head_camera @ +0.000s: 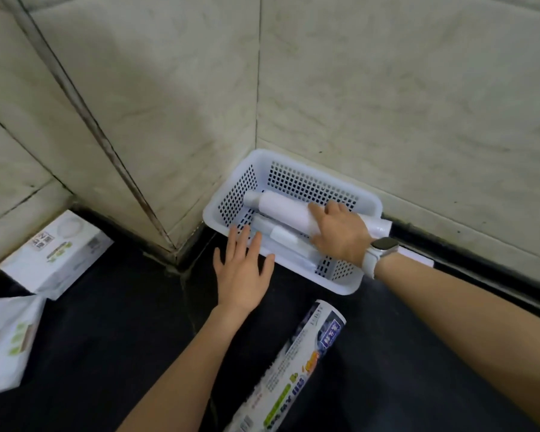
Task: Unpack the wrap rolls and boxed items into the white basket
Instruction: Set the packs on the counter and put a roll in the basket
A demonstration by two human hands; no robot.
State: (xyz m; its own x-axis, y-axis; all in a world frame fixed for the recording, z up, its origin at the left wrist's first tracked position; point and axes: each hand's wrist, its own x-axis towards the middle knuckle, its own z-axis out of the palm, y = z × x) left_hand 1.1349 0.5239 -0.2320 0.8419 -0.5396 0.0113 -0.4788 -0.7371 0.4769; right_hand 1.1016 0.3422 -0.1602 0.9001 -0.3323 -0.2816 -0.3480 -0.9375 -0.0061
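Seating wrap roll (281, 207) in white basket (340, 285) | right hand (340, 232) curled over it | left hand (243, 269) flat, empty, bracing rim | next: printed roll (296, 366), carton (56, 254) on floor

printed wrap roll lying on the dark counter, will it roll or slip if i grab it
The printed cylindrical wrap roll lies on its side on the flat dark counter, so a nudge would probably set it rolling. Its glossy printed sleeve looks slick. It probably stays stiff when lifted, being a straight tube.
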